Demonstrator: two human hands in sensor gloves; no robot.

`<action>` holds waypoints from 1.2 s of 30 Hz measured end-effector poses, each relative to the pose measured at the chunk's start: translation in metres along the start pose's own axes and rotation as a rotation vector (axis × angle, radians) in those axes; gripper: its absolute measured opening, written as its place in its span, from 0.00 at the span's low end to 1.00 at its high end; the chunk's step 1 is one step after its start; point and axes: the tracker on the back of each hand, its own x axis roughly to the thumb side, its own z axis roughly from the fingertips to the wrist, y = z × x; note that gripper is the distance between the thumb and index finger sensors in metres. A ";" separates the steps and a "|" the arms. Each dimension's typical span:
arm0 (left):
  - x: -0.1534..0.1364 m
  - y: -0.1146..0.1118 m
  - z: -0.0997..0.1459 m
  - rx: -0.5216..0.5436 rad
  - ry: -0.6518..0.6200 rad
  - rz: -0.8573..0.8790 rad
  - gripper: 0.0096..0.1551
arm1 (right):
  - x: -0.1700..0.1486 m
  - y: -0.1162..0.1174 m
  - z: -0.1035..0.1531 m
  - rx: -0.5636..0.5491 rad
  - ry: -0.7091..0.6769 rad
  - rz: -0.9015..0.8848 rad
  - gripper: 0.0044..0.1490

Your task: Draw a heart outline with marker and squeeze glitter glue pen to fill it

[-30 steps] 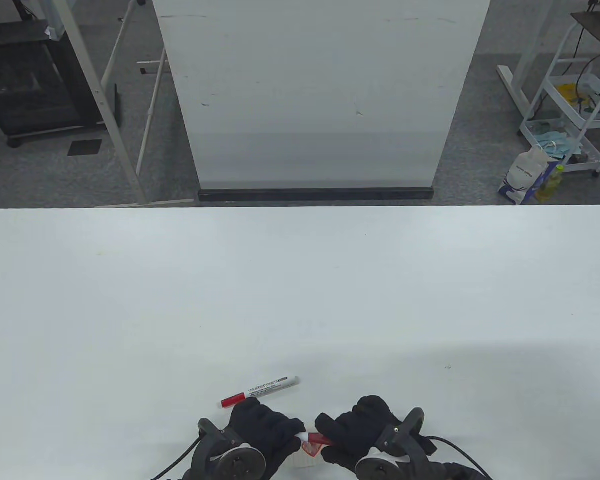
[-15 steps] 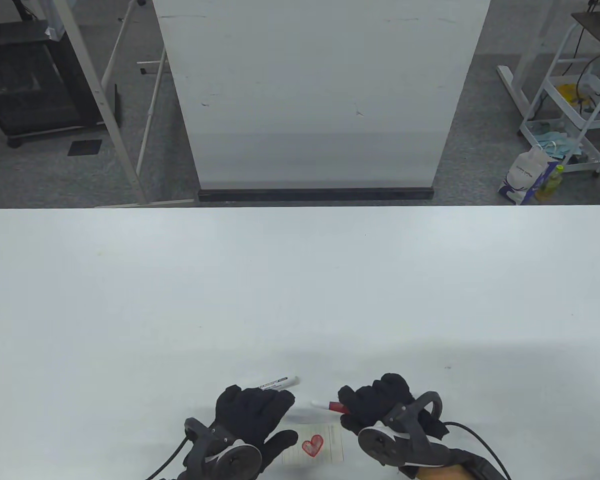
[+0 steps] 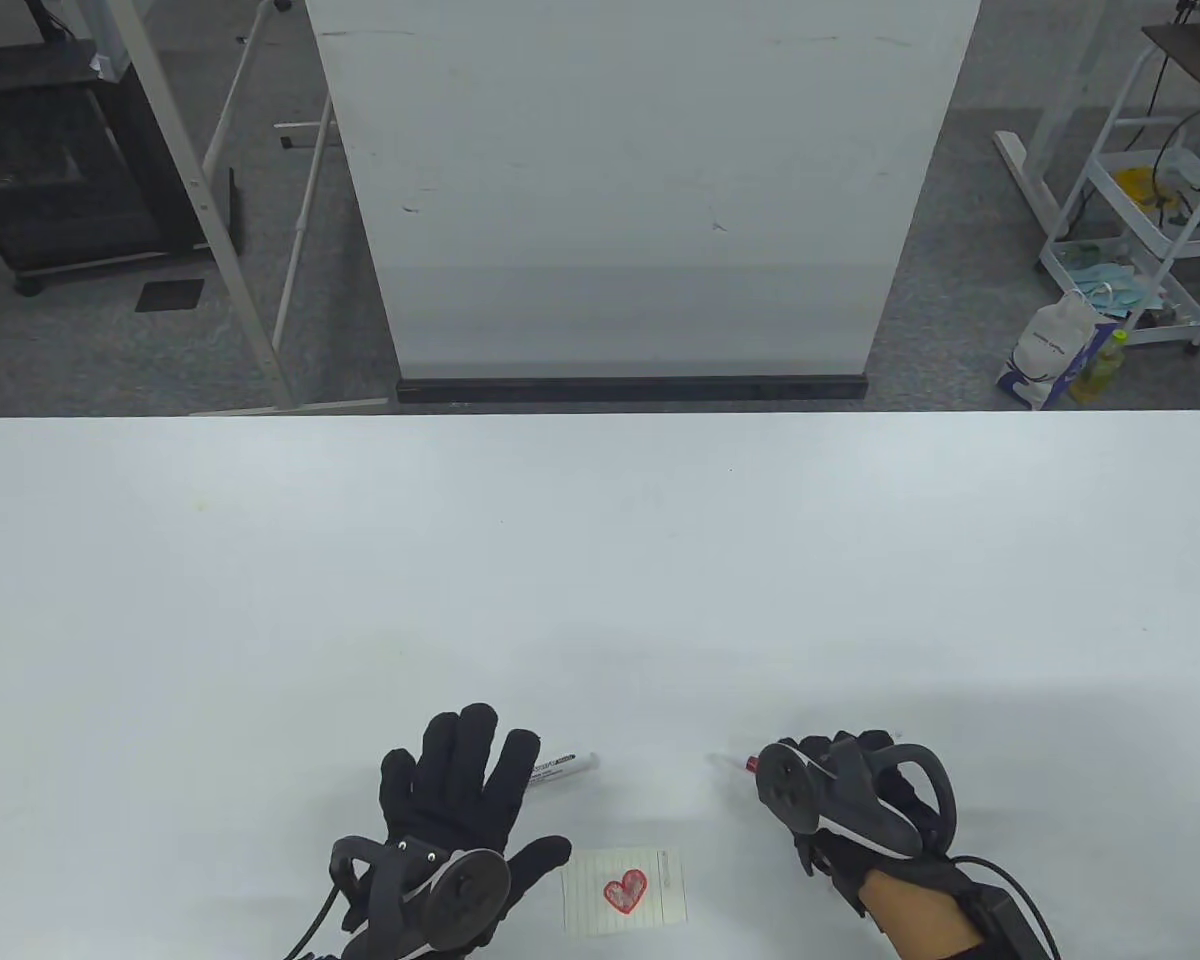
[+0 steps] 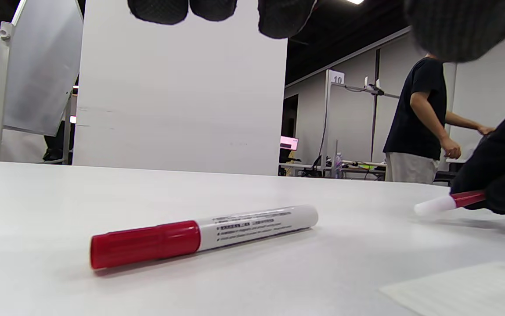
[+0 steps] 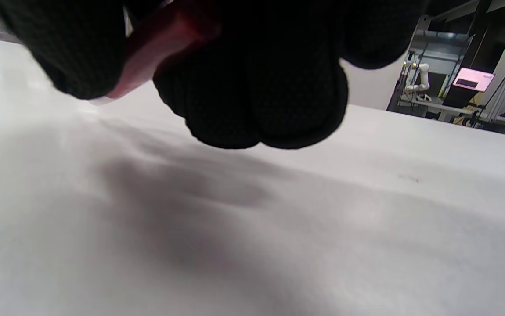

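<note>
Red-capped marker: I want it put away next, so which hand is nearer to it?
Left. The left hand hovers with its fingers over the marker; the right hand is off to its right, holding the glitter glue pen.

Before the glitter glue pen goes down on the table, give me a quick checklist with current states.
1. Heart on the paper filled red: ok.
2. Right hand grips the glitter glue pen: ok.
3. Pen cap on: white tip shows, cannot tell if it is a cap.
4. Bare table beside the right hand for set-down: ok.
5. Left hand holds nothing, fingers spread: ok.
6. Marker capped, lying flat: ok.
</note>
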 end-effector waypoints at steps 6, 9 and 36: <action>-0.001 0.000 0.000 -0.015 0.014 0.023 0.54 | 0.003 0.008 -0.003 0.075 0.022 0.055 0.33; -0.001 0.001 0.001 -0.018 0.015 0.041 0.54 | 0.008 0.009 -0.003 0.058 0.025 0.104 0.33; -0.001 0.002 0.000 -0.039 0.018 0.004 0.59 | 0.011 0.005 0.005 0.021 0.049 0.159 0.65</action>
